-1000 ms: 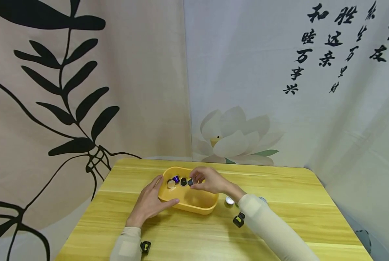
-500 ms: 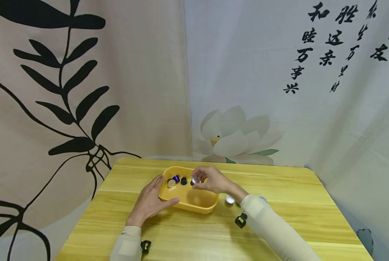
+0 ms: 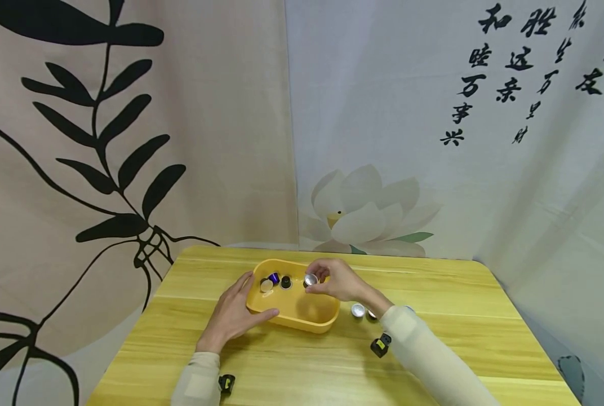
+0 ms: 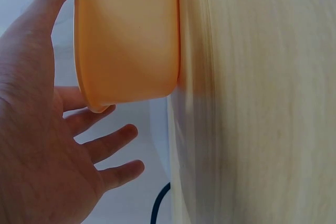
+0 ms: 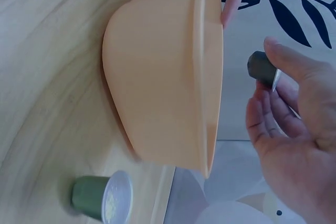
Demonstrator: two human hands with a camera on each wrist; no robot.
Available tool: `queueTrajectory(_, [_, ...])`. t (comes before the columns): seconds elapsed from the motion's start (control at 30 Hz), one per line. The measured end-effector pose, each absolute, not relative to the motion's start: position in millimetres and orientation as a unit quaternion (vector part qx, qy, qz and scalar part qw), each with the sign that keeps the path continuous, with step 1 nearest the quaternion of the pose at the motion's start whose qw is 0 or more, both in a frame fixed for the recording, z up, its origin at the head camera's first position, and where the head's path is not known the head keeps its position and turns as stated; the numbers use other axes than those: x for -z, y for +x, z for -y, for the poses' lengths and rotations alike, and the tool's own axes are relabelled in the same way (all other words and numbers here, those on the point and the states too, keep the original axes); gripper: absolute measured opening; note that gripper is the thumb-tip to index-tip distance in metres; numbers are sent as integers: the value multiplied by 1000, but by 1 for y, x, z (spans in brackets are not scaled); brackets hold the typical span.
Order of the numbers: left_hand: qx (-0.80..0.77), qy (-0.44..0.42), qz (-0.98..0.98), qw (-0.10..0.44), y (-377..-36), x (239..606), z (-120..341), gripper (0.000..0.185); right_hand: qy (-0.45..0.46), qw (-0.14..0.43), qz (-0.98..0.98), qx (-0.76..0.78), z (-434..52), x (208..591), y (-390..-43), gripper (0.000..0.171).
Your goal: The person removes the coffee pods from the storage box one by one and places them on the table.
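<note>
My right hand (image 3: 337, 280) pinches a dark grey coffee capsule (image 3: 310, 279) between thumb and fingers, above the right part of a yellow plastic tub (image 3: 292, 323). Its silver lid faces me in the head view; the right wrist view shows the capsule's dark body (image 5: 261, 69). My left hand (image 3: 233, 313) rests at the tub's left end, fingers straight and spread along the rim, thumb on the near edge. Inside the tub, toward the left, lie a blue capsule (image 3: 274, 278), a black capsule (image 3: 285, 282) and one with a tan lid (image 3: 266, 286).
To the right of the tub, a silver-lidded capsule (image 3: 358, 310) stands on the wooden table (image 3: 292, 372). Another capsule (image 3: 372, 316) is partly hidden by my right wrist. A green capsule (image 5: 88, 195) shows near the tub in the right wrist view. Printed cloth (image 3: 231, 141) hangs behind.
My right hand has moved slightly right over the tub with the grey capsule, whose silver lid has turned toward the head camera. The left hand has stayed in place.
</note>
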State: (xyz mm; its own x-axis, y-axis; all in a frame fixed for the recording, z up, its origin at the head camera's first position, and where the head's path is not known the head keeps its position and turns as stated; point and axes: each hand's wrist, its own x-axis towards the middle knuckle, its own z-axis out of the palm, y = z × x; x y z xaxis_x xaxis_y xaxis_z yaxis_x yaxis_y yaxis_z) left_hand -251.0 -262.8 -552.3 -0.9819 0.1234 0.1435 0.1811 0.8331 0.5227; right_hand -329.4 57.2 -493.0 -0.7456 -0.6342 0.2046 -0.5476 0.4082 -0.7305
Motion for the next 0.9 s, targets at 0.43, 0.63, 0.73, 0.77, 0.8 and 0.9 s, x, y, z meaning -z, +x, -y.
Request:
queueTrajectory(0.43, [275, -79, 957, 51, -250, 552, 262, 129, -343, 52, -835, 428, -81, 491, -326, 27])
queueTrajectory(0.63, [273, -80, 957, 50, -250, 552, 261, 129, -335, 62, -829, 443, -94, 488, -321, 30])
queueTrajectory(0.73, [275, -80, 957, 50, -250, 552, 262, 129, -323, 66, -828, 453, -101, 486, -319, 34])
queueTrajectory(0.77, [275, -80, 957, 50, -250, 552, 262, 129, -317, 68, -828, 458, -103, 485, -318, 35])
queueTrajectory(0.8, [275, -80, 957, 50, -250, 552, 262, 129, -310, 68, -828, 462, -106, 484, -317, 37])
queueTrajectory(0.9, [275, -79, 957, 49, -250, 551, 262, 129, -294, 67, -825, 477, -113, 481, -315, 38])
